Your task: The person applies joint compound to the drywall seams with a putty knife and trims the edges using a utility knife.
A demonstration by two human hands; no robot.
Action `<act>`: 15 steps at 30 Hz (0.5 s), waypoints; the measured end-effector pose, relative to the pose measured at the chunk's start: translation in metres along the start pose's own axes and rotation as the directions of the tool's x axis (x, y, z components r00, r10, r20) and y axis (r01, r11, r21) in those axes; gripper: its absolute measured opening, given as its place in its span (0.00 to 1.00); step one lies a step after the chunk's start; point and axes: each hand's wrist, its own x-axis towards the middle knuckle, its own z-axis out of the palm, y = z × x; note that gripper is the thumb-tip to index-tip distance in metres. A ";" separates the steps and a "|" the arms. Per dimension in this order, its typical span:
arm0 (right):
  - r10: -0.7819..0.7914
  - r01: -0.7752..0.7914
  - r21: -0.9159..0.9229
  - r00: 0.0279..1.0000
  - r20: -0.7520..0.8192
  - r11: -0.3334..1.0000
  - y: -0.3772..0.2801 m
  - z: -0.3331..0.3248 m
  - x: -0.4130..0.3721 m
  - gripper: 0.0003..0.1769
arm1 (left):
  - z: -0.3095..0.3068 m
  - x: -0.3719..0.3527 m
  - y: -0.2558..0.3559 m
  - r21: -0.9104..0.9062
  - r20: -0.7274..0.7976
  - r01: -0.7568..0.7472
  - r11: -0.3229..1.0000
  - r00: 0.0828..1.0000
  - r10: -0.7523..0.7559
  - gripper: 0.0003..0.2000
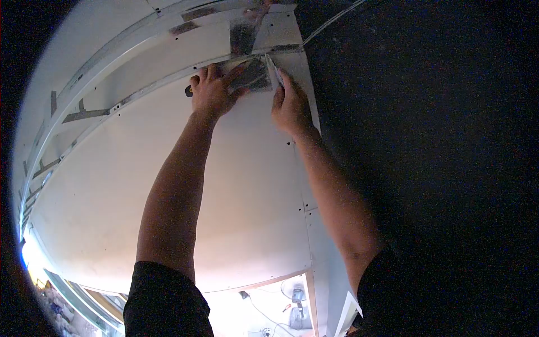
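Grey metallic patch (254,76) sits at the far right corner of the ceiling panel (168,196), against the metal framing (112,50). Left hand (213,92): grip open, fingers splayed, touching the patch. Right hand (291,106): grip closed on a thin pale strip (273,67).

Risk: the reach is overhead, so if the palm eases the patch may shift, or the strip may slip.

What the strip is can't be made out. Everything right of the panel is dark.

No writing, label, brand or number can be read anywhere here. The white board (168,185) and the metal strips (247,33) carry no legible marks.
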 end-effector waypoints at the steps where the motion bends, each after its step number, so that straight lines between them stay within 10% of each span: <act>1: -0.015 0.015 -0.015 1.000 -0.014 1.000 -0.001 0.001 0.000 0.24 | 0.003 0.000 -0.001 0.010 -0.043 -0.014 1.000 0.999 0.014 0.32; 15: 0.150 -0.124 -0.278 0.986 0.075 0.953 -0.061 -0.059 -0.014 0.23 | -0.019 -0.024 0.020 0.010 -0.159 -0.088 0.996 0.983 0.089 0.32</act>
